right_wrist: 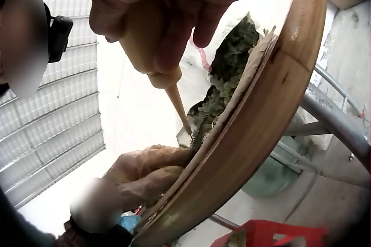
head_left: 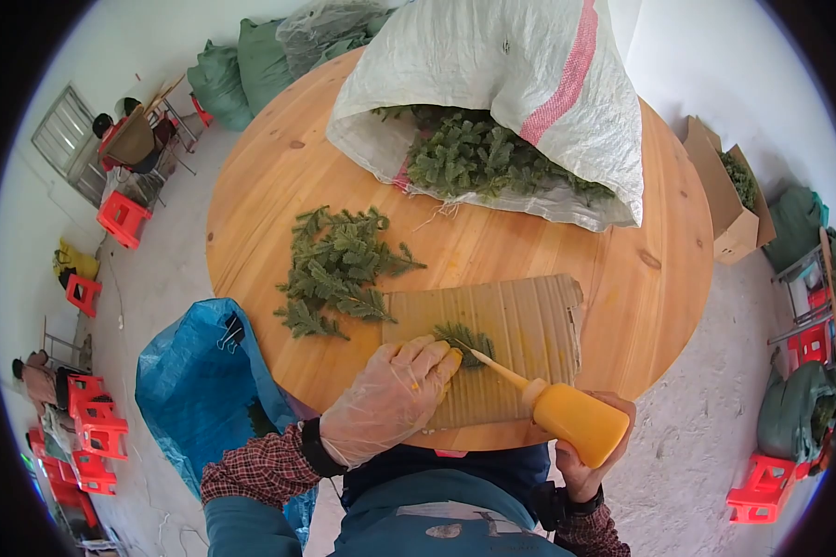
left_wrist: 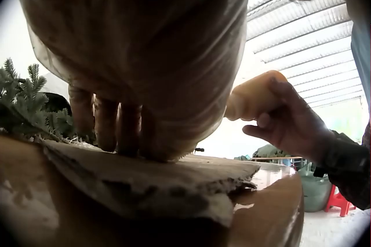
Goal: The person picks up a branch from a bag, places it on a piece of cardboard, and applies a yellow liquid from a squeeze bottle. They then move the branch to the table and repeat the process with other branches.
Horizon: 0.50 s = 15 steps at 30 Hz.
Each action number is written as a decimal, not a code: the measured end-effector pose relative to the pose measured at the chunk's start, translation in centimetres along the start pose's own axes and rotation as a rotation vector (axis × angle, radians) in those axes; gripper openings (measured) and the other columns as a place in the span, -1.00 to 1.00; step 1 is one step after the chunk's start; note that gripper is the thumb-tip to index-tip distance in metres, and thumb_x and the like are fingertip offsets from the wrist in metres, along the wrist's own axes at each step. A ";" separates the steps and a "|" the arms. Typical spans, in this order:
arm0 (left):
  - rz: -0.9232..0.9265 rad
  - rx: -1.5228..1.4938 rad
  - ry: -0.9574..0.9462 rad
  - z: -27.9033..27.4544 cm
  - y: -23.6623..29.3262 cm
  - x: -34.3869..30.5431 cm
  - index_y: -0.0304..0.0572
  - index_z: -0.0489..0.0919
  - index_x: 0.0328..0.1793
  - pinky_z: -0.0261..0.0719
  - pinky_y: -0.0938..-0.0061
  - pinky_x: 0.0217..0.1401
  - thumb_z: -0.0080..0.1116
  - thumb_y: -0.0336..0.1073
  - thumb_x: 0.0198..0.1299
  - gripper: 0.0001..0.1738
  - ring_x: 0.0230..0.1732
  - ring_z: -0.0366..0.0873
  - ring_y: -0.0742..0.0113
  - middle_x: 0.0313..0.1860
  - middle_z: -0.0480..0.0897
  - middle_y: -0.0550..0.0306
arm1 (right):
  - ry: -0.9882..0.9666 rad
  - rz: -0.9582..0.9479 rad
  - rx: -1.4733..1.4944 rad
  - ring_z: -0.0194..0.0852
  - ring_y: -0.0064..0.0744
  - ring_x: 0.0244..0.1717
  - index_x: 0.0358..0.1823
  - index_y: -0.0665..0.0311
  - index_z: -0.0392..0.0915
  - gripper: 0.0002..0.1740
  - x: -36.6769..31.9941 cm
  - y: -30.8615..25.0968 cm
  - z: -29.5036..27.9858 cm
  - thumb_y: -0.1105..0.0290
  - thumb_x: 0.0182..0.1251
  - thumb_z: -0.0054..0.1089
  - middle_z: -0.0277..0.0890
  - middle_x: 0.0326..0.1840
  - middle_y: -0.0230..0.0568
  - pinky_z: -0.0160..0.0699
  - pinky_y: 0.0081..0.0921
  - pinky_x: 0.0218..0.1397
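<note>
On a corrugated cardboard sheet (head_left: 525, 325) lies a small green fir sprig (head_left: 466, 340). My left hand (head_left: 381, 399), in a clear plastic glove stained yellow at the fingertips, pinches the sprig's near end against the cardboard. In my bare right hand (head_left: 578, 475) is a yellow-orange squeeze bottle (head_left: 581, 422), tilted so that its long thin nozzle (head_left: 497, 369) points at the sprig. In the right wrist view the nozzle tip (right_wrist: 187, 131) is right at the needles, just beyond the gloved fingers (right_wrist: 156, 163). The glove hides the sprig's stem end.
A pile of fir sprigs (head_left: 330, 269) lies left of the cardboard. Behind it, an open white woven sack (head_left: 492, 65) spills more greenery onto the round wooden table (head_left: 260, 186). A blue bag (head_left: 195, 381) hangs at the left edge. Red stools (head_left: 123, 218) and a cardboard box (head_left: 729, 223) stand around.
</note>
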<state>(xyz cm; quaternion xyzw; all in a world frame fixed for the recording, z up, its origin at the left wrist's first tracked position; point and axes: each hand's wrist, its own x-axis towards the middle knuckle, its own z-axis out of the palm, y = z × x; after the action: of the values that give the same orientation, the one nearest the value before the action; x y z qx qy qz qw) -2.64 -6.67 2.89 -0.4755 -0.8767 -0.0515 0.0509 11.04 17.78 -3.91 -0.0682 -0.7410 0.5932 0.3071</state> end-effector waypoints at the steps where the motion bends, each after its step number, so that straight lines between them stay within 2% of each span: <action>1: -0.001 -0.002 -0.001 0.1 0.0 0.0 -0.33 0.54 0.33 0.49 0.35 0.17 0.15 -0.26 0.21 -0.44 0.28 0.51 0.16 0.21 0.57 0.01 | -0.002 0.001 -0.001 0.57 -0.15 0.09 0.23 0.29 0.30 -0.05 0.0 0.0 0.0 -0.02 -0.04 0.70 0.50 0.08 -0.02 0.56 -0.23 0.21; 9: 0.006 -0.021 0.014 0.7 -0.2 -0.2 -0.35 0.55 0.31 0.49 0.33 0.16 0.17 -0.26 0.19 -0.44 0.28 0.51 0.13 0.21 0.56 -0.01 | -0.004 -0.013 -0.013 0.59 -0.14 0.09 0.22 0.26 0.29 -0.08 -0.1 -0.2 -0.6 0.01 -0.02 0.70 0.51 0.06 -0.01 0.58 -0.24 0.18; 12: -0.023 -0.071 -0.001 0.7 -0.2 -0.3 -0.24 0.51 0.36 0.45 0.25 0.19 0.20 -0.27 0.23 -0.45 0.28 0.49 0.10 0.21 0.52 0.01 | 0.011 -0.020 -0.019 0.60 -0.13 0.08 0.20 0.26 0.29 -0.09 -0.3 -0.3 -1.1 0.02 -0.02 0.70 0.52 0.04 0.00 0.58 -0.26 0.18; 15: -0.016 -0.062 0.013 0.8 -0.2 -0.3 -0.24 0.51 0.36 0.45 0.25 0.18 0.20 -0.27 0.24 -0.46 0.27 0.49 0.10 0.21 0.52 0.01 | 0.024 -0.001 0.019 0.60 -0.13 0.08 0.20 0.25 0.29 -0.10 -0.4 -0.8 -1.3 0.02 -0.02 0.70 0.53 0.04 0.00 0.58 -0.26 0.17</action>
<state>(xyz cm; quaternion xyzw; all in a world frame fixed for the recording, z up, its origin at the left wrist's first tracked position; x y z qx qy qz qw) -2.70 -6.88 2.04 -0.4694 -0.8782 -0.0822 0.0416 12.30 18.44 -3.21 -0.0721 -0.7317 0.5993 0.3167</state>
